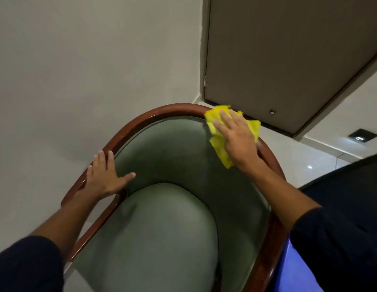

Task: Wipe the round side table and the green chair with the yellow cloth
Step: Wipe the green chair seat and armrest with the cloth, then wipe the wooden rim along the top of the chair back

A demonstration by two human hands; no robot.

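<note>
The green chair (162, 228) fills the lower middle of the head view, with green padding and a curved brown wooden rim. My right hand (236, 138) presses the yellow cloth (218, 142) flat against the rim at the chair's upper right, fingers spread over it. My left hand (103, 178) rests on the rim at the left, fingers apart, thumb on the green padding, holding nothing. The round side table is not in view.
A pale wall stands behind and left of the chair. A grey-brown door (288, 60) stands at the upper right, close behind the cloth. A blue object (293, 270) sits beside the chair at the lower right. Glossy tiled floor (299, 157) shows at the right.
</note>
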